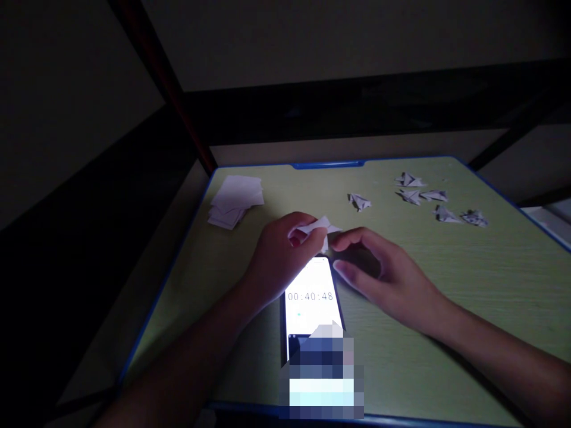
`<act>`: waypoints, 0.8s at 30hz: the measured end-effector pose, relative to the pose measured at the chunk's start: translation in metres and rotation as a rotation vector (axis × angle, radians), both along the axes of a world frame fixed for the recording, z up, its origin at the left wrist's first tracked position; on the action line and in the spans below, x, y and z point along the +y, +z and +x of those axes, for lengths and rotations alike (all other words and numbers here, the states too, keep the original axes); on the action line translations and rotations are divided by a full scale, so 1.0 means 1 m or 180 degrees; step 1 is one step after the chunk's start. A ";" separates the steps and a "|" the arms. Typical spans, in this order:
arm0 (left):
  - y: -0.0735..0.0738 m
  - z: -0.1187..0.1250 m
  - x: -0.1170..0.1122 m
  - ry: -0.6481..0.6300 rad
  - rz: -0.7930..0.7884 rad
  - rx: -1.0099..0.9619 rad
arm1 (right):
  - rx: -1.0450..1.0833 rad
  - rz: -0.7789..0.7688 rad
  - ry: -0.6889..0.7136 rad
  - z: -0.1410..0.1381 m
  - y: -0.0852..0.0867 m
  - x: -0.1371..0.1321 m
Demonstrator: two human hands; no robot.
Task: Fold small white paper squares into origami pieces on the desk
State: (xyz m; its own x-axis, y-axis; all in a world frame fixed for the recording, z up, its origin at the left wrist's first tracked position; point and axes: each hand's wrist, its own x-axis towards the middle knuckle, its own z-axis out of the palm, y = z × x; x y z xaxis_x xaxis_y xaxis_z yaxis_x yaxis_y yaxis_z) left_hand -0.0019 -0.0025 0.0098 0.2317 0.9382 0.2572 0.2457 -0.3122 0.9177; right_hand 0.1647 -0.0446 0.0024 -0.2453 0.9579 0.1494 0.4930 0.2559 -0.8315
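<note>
A small white folded paper (322, 224) is pinched between the thumb and fingers of my left hand (285, 246), just above the top of a phone. My right hand (379, 261) is close by on the right, thumb and index finger apart with a gap between them and nothing visible in it. Its index fingertip is near the paper's right edge; whether it touches I cannot tell. Under my hands lies the lit phone (310, 315), its screen reading 00:40:48. The lower part of the phone is blurred out.
At the table's back left sits a stack of white paper sheets (236, 191). One folded paper piece (359, 202) lies beyond my hands, with several more folded pieces (410, 196) at the back right. The light green table (187, 279) has a blue edge; the surroundings are dark.
</note>
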 end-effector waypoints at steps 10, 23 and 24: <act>0.005 0.003 -0.007 -0.0348 0.0060 0.0281 | 0.1234 0.0059 -0.0331 0.001 0.004 0.004; -0.003 0.005 -0.012 -0.0220 0.0389 0.0542 | 0.1006 0.0014 -0.0482 0.002 0.003 0.004; -0.003 0.005 -0.012 -0.0236 0.0362 0.0528 | 0.1014 -0.0020 -0.0478 0.002 0.003 0.004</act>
State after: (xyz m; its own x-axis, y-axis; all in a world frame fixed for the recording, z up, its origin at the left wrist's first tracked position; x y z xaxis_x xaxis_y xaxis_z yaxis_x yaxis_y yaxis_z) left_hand 0.0029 -0.0143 0.0064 0.3469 0.8842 0.3128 0.3631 -0.4342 0.8244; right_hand 0.1667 -0.0407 0.0055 -0.0437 0.9809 0.1898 0.2404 0.1947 -0.9510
